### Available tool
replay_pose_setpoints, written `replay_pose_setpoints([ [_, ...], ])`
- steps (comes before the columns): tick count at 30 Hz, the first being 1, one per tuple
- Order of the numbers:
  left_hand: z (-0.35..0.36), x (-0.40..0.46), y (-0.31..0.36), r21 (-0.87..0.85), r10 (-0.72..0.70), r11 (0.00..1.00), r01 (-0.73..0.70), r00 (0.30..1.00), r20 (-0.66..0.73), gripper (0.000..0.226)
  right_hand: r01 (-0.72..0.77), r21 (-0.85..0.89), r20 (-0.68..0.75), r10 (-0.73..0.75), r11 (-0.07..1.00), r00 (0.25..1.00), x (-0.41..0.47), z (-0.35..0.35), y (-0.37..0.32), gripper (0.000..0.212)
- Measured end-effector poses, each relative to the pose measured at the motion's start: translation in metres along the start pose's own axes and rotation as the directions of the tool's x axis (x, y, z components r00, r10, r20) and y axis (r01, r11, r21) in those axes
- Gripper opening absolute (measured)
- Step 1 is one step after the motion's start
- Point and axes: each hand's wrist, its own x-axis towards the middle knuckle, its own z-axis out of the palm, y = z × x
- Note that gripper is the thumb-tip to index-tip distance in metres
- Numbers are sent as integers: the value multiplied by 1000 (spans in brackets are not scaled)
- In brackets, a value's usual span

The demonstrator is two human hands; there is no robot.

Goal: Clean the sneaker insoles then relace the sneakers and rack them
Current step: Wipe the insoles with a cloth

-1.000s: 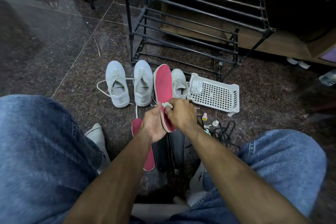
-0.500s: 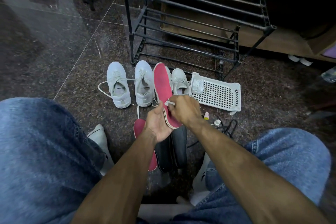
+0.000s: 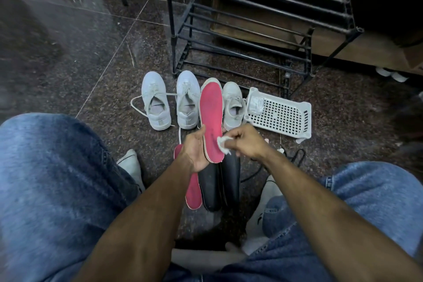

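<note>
My left hand (image 3: 194,151) grips the heel end of a red insole (image 3: 211,112), holding it up with its toe pointing away from me. My right hand (image 3: 246,143) pinches a small white wipe (image 3: 223,144) against the insole's lower right edge. A second red insole (image 3: 193,192) and two black insoles (image 3: 219,183) lie on the floor under my hands. Three white sneakers stand in a row beyond: the left (image 3: 155,101), the middle (image 3: 187,98), and the right (image 3: 233,105). The held insole hides whatever is between the middle and right sneakers.
A black metal shoe rack (image 3: 251,20) stands behind the sneakers. A white perforated plastic tray (image 3: 283,117) lies to their right, with a clear packet in its corner. Black laces or cord (image 3: 295,158) lie near my right wrist. My jeans-clad knees flank the work area on the dark stone floor.
My right hand with the wipe has slid down the insole from its middle toward the heel and to the right edge. The left hand keeps holding the insole.
</note>
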Motion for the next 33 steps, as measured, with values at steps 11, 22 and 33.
replay_pose_setpoints([
  [11, -5, 4, -3, -21, 11, 1000, -11, 1000, 6, 52, 68, -463, -109, -133, 884, 985, -1, 39, -13, 14],
  [22, 7, 4, -19, 156, -53, 987, 38, 994, 90, 47, -40, -254, -429, -76, 966, 900, 39, -10, -13, 14],
  [33, 19, 14, 5, 188, -44, 981, 45, 999, -11, 58, 58, -96, -105, -68, 994, 992, 19, 5, 5, 8],
])
